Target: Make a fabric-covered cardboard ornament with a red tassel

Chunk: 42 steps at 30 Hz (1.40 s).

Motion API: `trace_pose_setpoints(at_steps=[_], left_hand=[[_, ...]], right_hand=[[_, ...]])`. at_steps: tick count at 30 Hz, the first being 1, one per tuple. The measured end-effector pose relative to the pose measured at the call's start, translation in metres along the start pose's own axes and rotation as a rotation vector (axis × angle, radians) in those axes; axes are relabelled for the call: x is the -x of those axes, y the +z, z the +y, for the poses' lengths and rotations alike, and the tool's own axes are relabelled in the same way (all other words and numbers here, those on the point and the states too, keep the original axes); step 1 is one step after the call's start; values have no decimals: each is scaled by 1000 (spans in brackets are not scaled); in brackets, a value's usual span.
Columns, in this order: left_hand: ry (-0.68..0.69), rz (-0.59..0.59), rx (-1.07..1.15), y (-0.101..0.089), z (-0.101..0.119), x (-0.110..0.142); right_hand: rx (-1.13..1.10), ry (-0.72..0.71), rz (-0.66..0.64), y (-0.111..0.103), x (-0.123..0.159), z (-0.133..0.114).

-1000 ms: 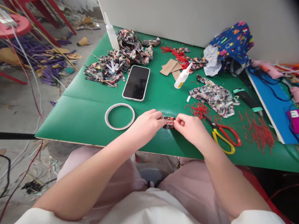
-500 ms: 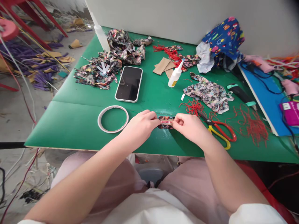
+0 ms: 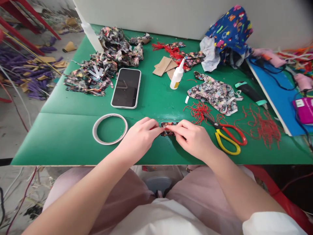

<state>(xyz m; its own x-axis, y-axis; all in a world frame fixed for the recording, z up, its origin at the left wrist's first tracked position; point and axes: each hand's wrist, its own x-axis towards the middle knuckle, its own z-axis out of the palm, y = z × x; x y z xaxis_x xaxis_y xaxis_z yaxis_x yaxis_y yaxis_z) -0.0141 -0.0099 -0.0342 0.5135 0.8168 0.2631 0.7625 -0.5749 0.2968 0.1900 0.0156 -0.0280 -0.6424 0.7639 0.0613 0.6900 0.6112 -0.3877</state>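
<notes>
A small floral fabric piece (image 3: 168,126) with red thread on it lies on the green table (image 3: 73,137) near its front edge. My left hand (image 3: 139,138) pinches its left end with closed fingers. From the other side my right hand (image 3: 193,138) presses on it, the forefinger laid across its top. Most of the piece is hidden under my fingers.
A ring of white tape (image 3: 110,129) lies left of my hands and a phone (image 3: 126,87) lies face up behind it. Red-and-yellow scissors (image 3: 226,137) and red threads (image 3: 262,125) are at the right. Glue bottle (image 3: 176,77), cardboard bits (image 3: 163,66) and floral fabric scraps (image 3: 102,65) sit farther back.
My right forefinger has moved left across the fabric piece, closing the gap between my hands. The view has shifted, so everything on the table sits slightly lower left.
</notes>
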Motion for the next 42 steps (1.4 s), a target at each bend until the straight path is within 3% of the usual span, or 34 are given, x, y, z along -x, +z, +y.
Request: trace_pose_setpoints(at_steps=[7,15,22,27,33,42], left_hand=[[-5,17,0,0,2,1],[10,27,-23,3,1,1],[2,27,-14,3,1,1],[7,44,6,2,1,1],[-61,29,-4,1,0,0],[-113,38,-23,-3,-5,2]], right_hand=[[-24,-28,38,-2,4,10],[147,-68,-13,-1,4,1],[63,-24,16,1,4,4],[154,-34,-26,-1,3,-1],[213,-26,-40,-3,3,-6],[126,-18,-88,-7,2,-2]])
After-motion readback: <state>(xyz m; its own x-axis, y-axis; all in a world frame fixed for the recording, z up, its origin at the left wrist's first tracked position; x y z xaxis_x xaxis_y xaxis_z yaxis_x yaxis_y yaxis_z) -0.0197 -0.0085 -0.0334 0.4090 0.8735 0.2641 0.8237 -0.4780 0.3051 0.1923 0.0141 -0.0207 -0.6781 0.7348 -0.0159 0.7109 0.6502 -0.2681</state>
